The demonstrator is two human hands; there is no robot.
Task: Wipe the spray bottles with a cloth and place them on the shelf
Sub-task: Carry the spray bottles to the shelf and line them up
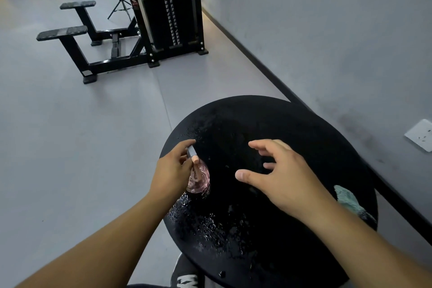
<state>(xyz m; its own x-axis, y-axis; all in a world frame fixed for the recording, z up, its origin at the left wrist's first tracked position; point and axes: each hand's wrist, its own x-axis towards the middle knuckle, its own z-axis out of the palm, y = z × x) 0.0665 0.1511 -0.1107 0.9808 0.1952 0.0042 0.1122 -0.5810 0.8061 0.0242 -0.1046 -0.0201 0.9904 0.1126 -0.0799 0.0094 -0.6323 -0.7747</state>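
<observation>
Landmark: round black table (292, 124), wet, beads of water across its near half.

Beyond the table, far side of the floor: cable weight-stack machine (170, 11) with two black padded supports (62, 33). Wall socket (419, 134) on the wall just past the table's right edge. No shelf in view.

Right hand (280, 177) hovers above the table's middle, fingers spread and relaxed, holding nothing.

Left hand (170, 170) at the table's left edge, fingers pinched round the spray head of the bottle.

Teal cloth (348, 201) lies bunched at the table's near-right rim, under the right forearm, untouched.

Spray bottle (198, 179): small, clear pinkish body with swirled ribs, peach collar, grey nozzle. It sits at the table's left edge, by the left hand; can't tell if the base touches the top or is lifted.

Handling, my read: light, rigid, probably plastic but could be glass, so treat as fragile. Likely slick given the wet top. Nozzle pinch is fine for steadying only; take the ribbed body for the wipe, cloth in the free hand. Wiping looks not yet begun.
</observation>
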